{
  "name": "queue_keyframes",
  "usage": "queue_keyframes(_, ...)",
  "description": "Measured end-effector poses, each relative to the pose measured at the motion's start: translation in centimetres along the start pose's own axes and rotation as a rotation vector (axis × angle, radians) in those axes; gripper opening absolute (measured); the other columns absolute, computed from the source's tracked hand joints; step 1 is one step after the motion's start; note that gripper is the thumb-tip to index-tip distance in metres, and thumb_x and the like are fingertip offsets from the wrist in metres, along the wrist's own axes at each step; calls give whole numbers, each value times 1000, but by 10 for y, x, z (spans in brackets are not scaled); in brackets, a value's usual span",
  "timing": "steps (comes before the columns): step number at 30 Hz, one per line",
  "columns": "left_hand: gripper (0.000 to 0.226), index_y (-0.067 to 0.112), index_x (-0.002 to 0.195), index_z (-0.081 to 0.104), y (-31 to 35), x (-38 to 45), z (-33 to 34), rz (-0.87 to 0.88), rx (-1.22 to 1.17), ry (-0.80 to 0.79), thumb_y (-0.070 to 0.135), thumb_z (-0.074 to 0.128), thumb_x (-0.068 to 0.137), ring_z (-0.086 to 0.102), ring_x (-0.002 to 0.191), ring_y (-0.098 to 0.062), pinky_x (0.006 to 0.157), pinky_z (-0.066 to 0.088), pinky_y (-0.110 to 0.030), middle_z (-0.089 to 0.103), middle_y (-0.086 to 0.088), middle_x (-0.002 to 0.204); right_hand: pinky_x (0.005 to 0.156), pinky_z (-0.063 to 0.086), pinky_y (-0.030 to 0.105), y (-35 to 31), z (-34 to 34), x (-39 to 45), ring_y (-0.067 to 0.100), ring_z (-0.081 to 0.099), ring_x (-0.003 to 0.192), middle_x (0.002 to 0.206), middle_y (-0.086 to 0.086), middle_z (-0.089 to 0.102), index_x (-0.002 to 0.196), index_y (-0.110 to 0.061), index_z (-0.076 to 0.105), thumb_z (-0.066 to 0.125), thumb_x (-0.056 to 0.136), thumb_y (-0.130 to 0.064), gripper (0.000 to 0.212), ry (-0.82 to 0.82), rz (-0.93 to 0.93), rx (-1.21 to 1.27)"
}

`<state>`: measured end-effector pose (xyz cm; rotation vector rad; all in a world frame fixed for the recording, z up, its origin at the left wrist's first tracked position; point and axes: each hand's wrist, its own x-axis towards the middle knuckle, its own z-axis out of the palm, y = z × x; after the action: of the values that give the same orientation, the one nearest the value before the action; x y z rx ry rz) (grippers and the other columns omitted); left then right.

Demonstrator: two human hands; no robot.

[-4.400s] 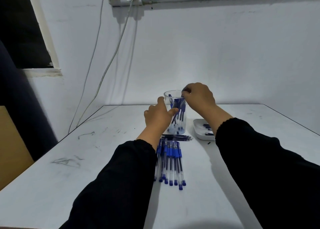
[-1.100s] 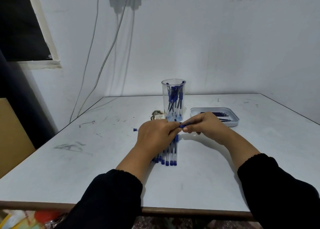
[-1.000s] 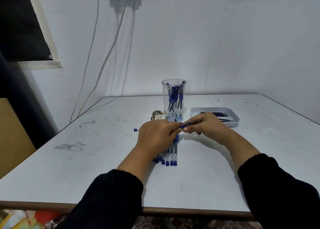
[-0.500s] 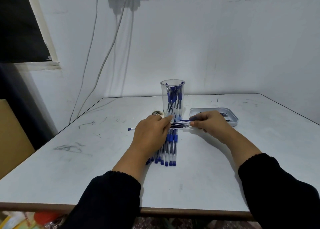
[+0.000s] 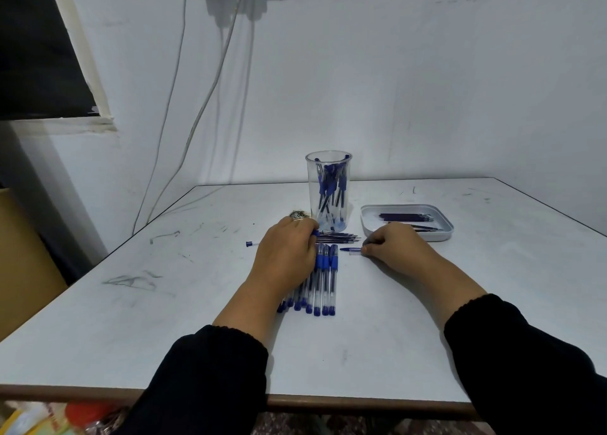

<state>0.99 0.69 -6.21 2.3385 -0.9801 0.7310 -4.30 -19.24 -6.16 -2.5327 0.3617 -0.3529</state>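
My left hand [image 5: 285, 257] grips a clear pen barrel; its blue-tipped end [image 5: 250, 244] sticks out to the left of the hand. My right hand [image 5: 394, 250] pinches a short blue-tipped pen piece [image 5: 349, 250] low over the white table [image 5: 164, 319]. Between the hands lies a row of several blue pens [image 5: 325, 283], partly under my left hand. A small bundle of dark refills [image 5: 340, 236] lies just beyond the row. Behind it stands a clear cup [image 5: 328, 171] with several blue pens inside.
A shallow white tray [image 5: 443, 232] holding dark refills sits to the right of the cup. A small patterned object [image 5: 297, 214] lies behind my left hand. Cables [image 5: 203, 106] hang down the wall at the back left. Coloured packaging [image 5: 49, 418] shows below the table's front edge.
The hands have drawn apart since a second ago, when they met over the pen row. My right hand has come down toward the table with the short piece.
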Motion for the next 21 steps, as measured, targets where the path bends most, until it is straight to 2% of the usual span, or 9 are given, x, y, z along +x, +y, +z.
queue_keyframes(4, 21, 14, 110, 65, -4, 1, 3, 76, 7, 33, 11, 53, 93, 52, 91, -21, 72, 32, -24, 67, -3, 98, 75, 42, 26, 0, 1, -1, 10, 58, 82, 94, -2, 69, 101, -15, 75, 66, 90, -28, 20, 40, -16, 28)
queue_keyframes(8, 18, 16, 103, 70, -6, 2, 6, 201, 43, 74, 13, 67, 86, 55, 79, -22, 64, 37, -26, 70, -2, 87, 60, 42, 20, -13, -2, -6, 3, 57, 68, 80, -7, 67, 96, -17, 72, 60, 94, -33, 20, 137, -35, 383)
queue_keyframes(11, 15, 13, 99, 71, -5, 2, 6, 228, 20, 101, 14, 69, 85, 57, 77, -22, 61, 48, -35, 71, -2, 84, 48, 43, 12, -27, 2, -13, 5, 55, 53, 77, 7, 70, 91, -9, 72, 56, 95, -35, 31, 13, -31, 564)
queue_keyframes(14, 12, 11, 95, 71, -5, 2, 6, 220, 31, 103, 17, 65, 86, 58, 75, -24, 60, 51, -39, 70, -4, 81, 43, 38, 11, -31, 7, -17, 1, 49, 45, 71, 9, 68, 85, -4, 72, 57, 96, -30, 33, -92, 0, 688)
queue_keyframes(18, 14, 10, 94, 71, -4, 2, 7, 228, 38, 108, 18, 62, 87, 57, 75, -24, 59, 50, -39, 70, -4, 79, 44, 37, 12, -28, 5, -15, 3, 48, 47, 69, 7, 67, 89, 1, 72, 60, 94, -22, 26, -111, -31, 720)
queue_keyframes(21, 11, 11, 94, 71, -3, 2, 6, 223, 43, 113, 17, 65, 87, 57, 75, -23, 59, 50, -38, 70, -4, 79, 46, 38, 13, -28, 4, -14, 4, 51, 51, 67, 2, 66, 89, -6, 70, 68, 87, -10, 4, -110, -59, 744)
